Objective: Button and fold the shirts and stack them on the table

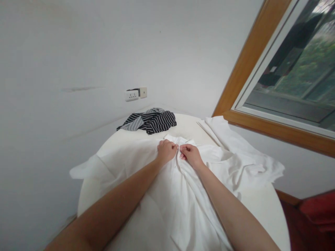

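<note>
A white shirt [167, 198] lies spread over a round white table [272, 209], its sleeves reaching out to the left and right. Close to its collar, my left hand [166, 150] is closed on the edge of the front opening. Just across that edge, my right hand [190, 154] pinches the facing edge with curled fingers. The two hands almost meet. Any button between the fingertips is too small to make out. Below them the cloth falls in long folds towards me.
A black-and-white striped cloth [157, 121] lies crumpled at the table's far edge. Behind it, a wall socket [131, 95] sits in the white wall. A wood-framed window [251, 62] slants along the right. Red fabric [318, 211] shows at the lower right.
</note>
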`<control>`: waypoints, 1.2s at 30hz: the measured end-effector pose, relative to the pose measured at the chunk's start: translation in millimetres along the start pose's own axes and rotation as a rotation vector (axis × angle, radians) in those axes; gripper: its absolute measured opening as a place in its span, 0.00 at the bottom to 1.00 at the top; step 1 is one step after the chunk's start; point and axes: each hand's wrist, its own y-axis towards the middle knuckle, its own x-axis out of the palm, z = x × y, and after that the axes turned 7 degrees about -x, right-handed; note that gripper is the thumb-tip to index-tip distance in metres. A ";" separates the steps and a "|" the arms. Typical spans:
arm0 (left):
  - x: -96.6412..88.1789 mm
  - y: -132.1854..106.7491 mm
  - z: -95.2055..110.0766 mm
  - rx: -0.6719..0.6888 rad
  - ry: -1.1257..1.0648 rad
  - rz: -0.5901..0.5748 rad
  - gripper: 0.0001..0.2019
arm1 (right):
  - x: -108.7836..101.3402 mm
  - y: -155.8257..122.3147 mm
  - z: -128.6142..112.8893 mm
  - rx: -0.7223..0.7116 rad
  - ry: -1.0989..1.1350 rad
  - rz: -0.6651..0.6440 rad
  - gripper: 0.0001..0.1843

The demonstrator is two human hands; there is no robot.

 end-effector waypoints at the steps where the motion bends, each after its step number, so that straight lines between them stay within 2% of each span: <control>1: -0.1 0.0 0.0 -0.001 0.002 -0.002 0.15 | 0.8 0.3 0.3 0.005 -0.001 0.008 0.07; 13: 0.5 1.1 -1.3 0.020 0.013 -0.015 0.14 | 2.1 -1.4 3.4 -0.088 -0.096 0.003 0.10; 18: -0.2 1.9 -1.1 0.018 0.023 -0.025 0.15 | 2.8 -3.2 2.6 -0.198 -0.289 -0.016 0.10; 22: -1.5 2.7 0.5 0.006 0.042 -0.026 0.21 | 4.4 -4.0 1.5 -0.334 -0.539 0.046 0.08; 25: -1.4 3.5 0.1 0.022 0.034 -0.045 0.19 | 5.1 -4.1 1.8 -0.404 -0.646 0.086 0.09; 28: -0.6 3.8 -1.6 0.039 0.024 -0.056 0.14 | 5.2 -3.7 3.5 -0.410 -0.655 0.090 0.09; 36: 1.4 0.6 -1.3 0.043 0.027 -0.030 0.14 | 4.5 -4.3 4.8 -0.443 -0.697 0.050 0.08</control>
